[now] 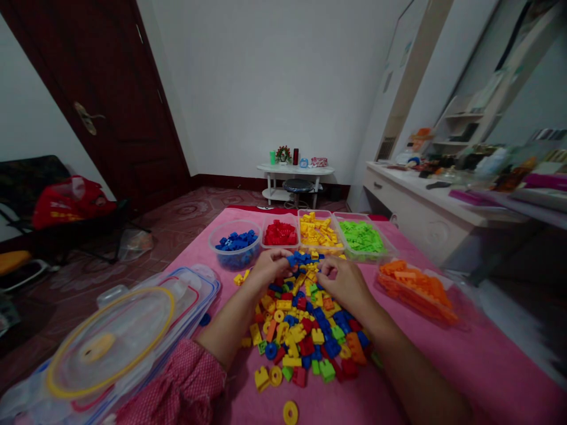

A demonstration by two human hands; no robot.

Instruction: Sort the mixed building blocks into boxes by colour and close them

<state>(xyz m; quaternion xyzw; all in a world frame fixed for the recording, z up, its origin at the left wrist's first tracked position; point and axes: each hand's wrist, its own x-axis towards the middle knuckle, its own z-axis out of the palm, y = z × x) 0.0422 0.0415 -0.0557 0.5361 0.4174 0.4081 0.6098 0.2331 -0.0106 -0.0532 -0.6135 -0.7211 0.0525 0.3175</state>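
A heap of mixed toy building bricks [305, 330] in yellow, blue, red, green and orange is spread over the pink tabletop. My left hand [272, 267] is at the far left side of the heap, its thumb and fingers closed on a blue building brick [291, 260]. On the heap's far right side, my right hand [343, 278] has its fingers curled together in a pinch; what lies between the fingertips is hidden. Just beyond both hands stand a round tub of blue bricks [237, 242], red bricks [280, 232], yellow bricks [319, 230] and green bricks [361, 236] in clear boxes.
A clear box of orange bricks [416, 289] stands on the right. Stacked clear lids [110, 348] lie at the left edge of the pink table [469, 360]. A yellow ring piece [290, 412] is near the front. Beyond are a stool [297, 186] and a white side table [296, 169].
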